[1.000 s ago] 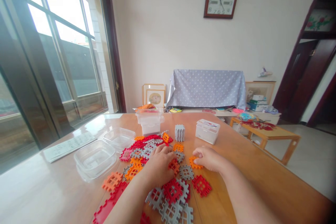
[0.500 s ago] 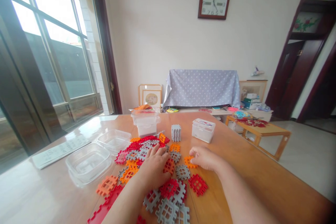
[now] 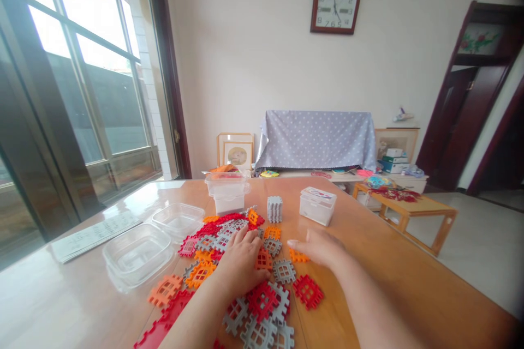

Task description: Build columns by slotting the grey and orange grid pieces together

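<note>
My left hand (image 3: pixel 241 257) lies with spread fingers on a heap of interlocking plastic window tiles in red, grey and orange. An orange tile (image 3: pixel 263 259) is partly under its thumb side. My right hand (image 3: pixel 319 248) is over the right edge of the heap, its thumb stretched out to the left and apart from the fingers. Just beneath it an orange tile (image 3: pixel 299 255) lies on the table, partly covered. Near it are a grey tile (image 3: pixel 284 271) and a red tile (image 3: pixel 308 291). A stack of grey tiles (image 3: pixel 274 209) stands upright beyond my hands.
Clear plastic tubs (image 3: pixel 137 253) sit to the left, beside a paper sheet (image 3: pixel 96 237). At the back are stacked clear boxes (image 3: pixel 228 196) and a lidded white box (image 3: pixel 317 206). The wooden table (image 3: pixel 393 283) has its right edge near a low side table (image 3: pixel 413 207).
My right hand has loosened from the orange tile, its thumb now stretched out to the left. The orange tile lies almost where it was. My left hand has hardly moved.
</note>
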Motion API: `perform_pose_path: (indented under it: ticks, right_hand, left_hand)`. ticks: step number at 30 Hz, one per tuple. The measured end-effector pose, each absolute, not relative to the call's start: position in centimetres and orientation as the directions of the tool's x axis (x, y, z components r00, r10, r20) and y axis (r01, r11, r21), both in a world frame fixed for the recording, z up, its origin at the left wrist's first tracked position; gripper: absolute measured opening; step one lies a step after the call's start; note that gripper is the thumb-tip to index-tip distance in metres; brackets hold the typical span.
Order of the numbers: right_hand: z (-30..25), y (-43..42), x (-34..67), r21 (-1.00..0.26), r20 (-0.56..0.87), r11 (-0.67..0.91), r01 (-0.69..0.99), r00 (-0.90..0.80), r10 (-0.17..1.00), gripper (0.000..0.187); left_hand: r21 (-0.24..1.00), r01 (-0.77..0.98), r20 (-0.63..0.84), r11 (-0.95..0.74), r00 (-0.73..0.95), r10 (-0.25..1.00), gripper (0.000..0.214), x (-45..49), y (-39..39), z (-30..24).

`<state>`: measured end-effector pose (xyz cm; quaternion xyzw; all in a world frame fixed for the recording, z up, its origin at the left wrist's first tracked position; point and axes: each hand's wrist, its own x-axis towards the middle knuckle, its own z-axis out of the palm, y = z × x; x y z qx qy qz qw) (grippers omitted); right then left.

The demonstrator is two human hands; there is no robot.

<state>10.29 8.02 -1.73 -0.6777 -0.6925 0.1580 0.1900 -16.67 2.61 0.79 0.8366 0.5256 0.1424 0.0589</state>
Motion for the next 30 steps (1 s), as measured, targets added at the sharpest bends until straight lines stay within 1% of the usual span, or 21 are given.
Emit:
perform_pose_path:
  ticks: [2,4,6,9,11,13,16,19,22,25,28,30]
  right_hand:
    - [-1.4,7.6,9.4,-0.408,0.038,0.007,0.913,0.009,0.999,0.059]
    - [-1.2,7.3,8.7,-0.363,0.024,0.026,0.932,-0.019,1.000,0.052]
    - [-1.3,7.3,8.4,-0.352,0.022,0.074,0.933,-0.071,0.997,0.040]
    - [-1.8,7.4,8.6,-0.374,0.077,0.191,0.908,-0.175,0.982,0.026]
    - [-2.1,7.6,8.8,-0.405,0.113,0.265,0.875,-0.240,0.964,0.028]
    - [-2.4,7.7,9.1,-0.441,0.130,0.308,0.843,-0.280,0.951,0.037]
    - [-2.6,7.8,9.4,-0.477,0.150,0.336,0.812,-0.301,0.942,0.048]
    - [-2.9,7.9,9.7,-0.508,0.144,0.348,0.788,-0.320,0.936,0.051]
    - [-3.1,8.1,9.9,-0.561,0.126,0.344,0.753,-0.333,0.935,0.048]
    - [-2.6,8.1,9.7,-0.640,0.175,0.317,0.700,-0.270,0.947,0.039]
    - [-1.3,7.6,8.4,-0.758,0.242,0.332,0.562,-0.231,0.942,0.025]
    - [-0.3,6.7,7.2,-0.834,0.247,0.345,0.430,-0.266,0.932,0.024]
  left_hand:
    - [0.243,0.866,0.174,-0.437,0.405,0.898,0.069,-16.6,2.6,0.6]
    - [0.237,0.868,0.174,-0.435,0.403,0.899,0.066,-16.6,2.6,0.5]
    - [0.237,0.867,0.175,-0.437,0.405,0.898,0.062,-16.7,2.6,0.5]
    - [0.243,0.862,0.184,-0.445,0.410,0.894,0.058,-16.7,2.6,0.5]
    - [0.251,0.856,0.206,-0.453,0.410,0.889,0.058,-16.6,2.6,0.6]
    - [0.271,0.843,0.236,-0.464,0.409,0.881,0.058,-16.5,2.7,0.7]
    - [0.305,0.812,0.288,-0.497,0.419,0.861,0.057,-16.4,2.7,0.9]
    - [0.339,0.775,0.333,-0.534,0.432,0.838,0.054,-16.2,2.5,1.4]
    - [0.383,0.752,0.334,-0.537,0.429,0.839,0.050,-16.0,2.2,1.8]
    - [0.444,0.721,0.326,-0.532,0.423,0.845,0.045,-15.7,1.9,2.1]
    - [0.503,0.677,0.341,-0.537,0.416,0.843,0.044,-15.4,1.7,2.2]
    - [0.530,0.653,0.355,-0.541,0.409,0.841,0.047,-15.1,1.5,2.3]
